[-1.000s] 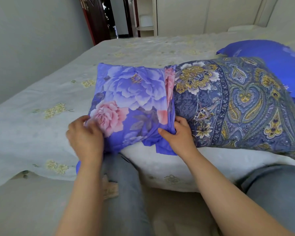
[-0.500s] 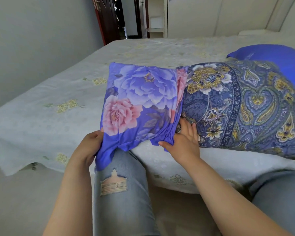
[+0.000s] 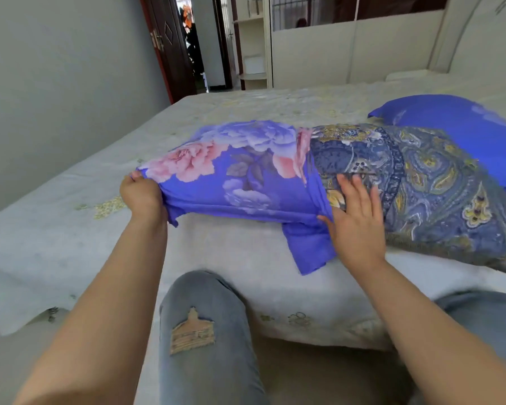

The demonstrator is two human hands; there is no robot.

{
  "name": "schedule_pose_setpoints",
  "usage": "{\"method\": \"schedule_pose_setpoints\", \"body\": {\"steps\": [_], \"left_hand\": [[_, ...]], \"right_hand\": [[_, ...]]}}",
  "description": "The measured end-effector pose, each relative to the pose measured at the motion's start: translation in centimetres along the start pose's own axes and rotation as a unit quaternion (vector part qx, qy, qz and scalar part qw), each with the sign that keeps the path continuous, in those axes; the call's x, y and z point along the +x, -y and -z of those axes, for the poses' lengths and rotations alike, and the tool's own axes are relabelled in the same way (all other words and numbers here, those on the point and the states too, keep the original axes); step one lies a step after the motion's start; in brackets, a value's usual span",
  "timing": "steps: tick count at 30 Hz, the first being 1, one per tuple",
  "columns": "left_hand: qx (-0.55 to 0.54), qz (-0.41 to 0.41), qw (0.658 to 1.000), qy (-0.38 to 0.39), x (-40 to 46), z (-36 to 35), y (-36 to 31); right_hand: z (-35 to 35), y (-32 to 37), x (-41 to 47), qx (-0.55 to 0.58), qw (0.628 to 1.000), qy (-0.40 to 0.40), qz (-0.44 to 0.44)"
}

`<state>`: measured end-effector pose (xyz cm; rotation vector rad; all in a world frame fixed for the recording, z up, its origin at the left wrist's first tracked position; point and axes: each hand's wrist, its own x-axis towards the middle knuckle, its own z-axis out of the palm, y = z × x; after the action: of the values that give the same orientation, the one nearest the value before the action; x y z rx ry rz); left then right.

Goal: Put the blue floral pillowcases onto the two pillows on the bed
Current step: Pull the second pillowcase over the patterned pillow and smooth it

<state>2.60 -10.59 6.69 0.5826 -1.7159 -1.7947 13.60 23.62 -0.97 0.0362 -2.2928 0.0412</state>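
Left hand (image 3: 143, 194) is gripping the pillowcase (image 3: 234, 171) corner; right hand (image 3: 357, 220) is lying flat, fingers straight, pressing the pillow (image 3: 421, 185); bunched hem beside it wants easing rightward

Beyond your ripped grey jeans (image 3: 208, 331), a dark wooden door (image 3: 167, 45) stands open left of the cream shelves (image 3: 251, 48).

So the bed (image 3: 246, 258) has a pale cover with small yellowish flower patches. The paisley pillow (image 3: 438, 194) lies on it near the front edge, its left end inside a blue floral pillowcase (image 3: 231, 176). Right behind that pillow sits a plain blue one (image 3: 456, 124), probably already cased, hard to tell.
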Motion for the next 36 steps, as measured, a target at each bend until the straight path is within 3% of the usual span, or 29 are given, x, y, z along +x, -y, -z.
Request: {"method": "schedule_pose_setpoints", "body": {"steps": [3, 5, 9, 12, 14, 16, 18, 20, 22, 25, 30, 34, 36], "left_hand": [[0.074, 0.064, 0.994, 0.043, -0.4, 0.6, 1.8], [0.13, 0.067, 0.989, 0.027, -0.7, 1.0, 3.6], [0.136, 0.087, 0.986, 0.031, -0.9, 1.5, 5.6], [0.146, 0.086, 0.984, 0.051, -0.2, 1.5, 6.5], [0.15, 0.086, 0.984, 0.045, 0.1, 1.6, 7.2], [0.158, 0.089, 0.983, 0.03, 0.1, 1.8, 7.8], [0.134, 0.077, 0.988, -0.004, -1.3, 2.1, 6.7], [0.12, 0.054, 0.991, -0.025, -2.1, 2.4, 5.7], [0.125, 0.029, 0.991, -0.029, -2.4, 2.5, 5.4], [0.165, 0.024, 0.986, -0.003, -2.5, 2.9, 6.6], [0.313, -0.001, 0.946, 0.088, -2.3, 3.4, 7.4], [0.319, -0.059, 0.941, 0.095, -1.4, 3.4, 6.3], [0.3, -0.083, 0.947, 0.085, -2.1, 3.4, 5.2]], "right_hand": [[1.4, -2.6, 0.3, -0.006, 0.999, -0.041, -0.03], [1.7, -4.0, -1.5, 0.008, 0.997, -0.023, -0.068], [2.6, -3.8, -2.6, 0.051, 0.986, 0.093, -0.129], [4.7, -3.2, -0.1, 0.084, 0.955, 0.227, -0.17], [5.5, -2.3, 1.2, 0.109, 0.933, 0.276, -0.205], [5.1, -1.2, 1.5, 0.113, 0.938, 0.23, -0.232], [4.2, -1.0, 1.0, 0.123, 0.955, 0.086, -0.255], [4.0, -2.1, 0.5, 0.181, 0.94, -0.038, -0.287], [4.1, -3.0, -0.6, 0.254, 0.912, -0.095, -0.308], [4.0, -2.9, -1.9, 0.305, 0.881, -0.055, -0.357], [6.1, -2.9, 0.5, 0.108, 0.953, 0.087, -0.27], [7.6, -3.2, 4.9, 0.073, 0.973, 0.023, -0.22], [7.0, -4.7, 7.7, 0.055, 0.967, 0.064, -0.239]]}}
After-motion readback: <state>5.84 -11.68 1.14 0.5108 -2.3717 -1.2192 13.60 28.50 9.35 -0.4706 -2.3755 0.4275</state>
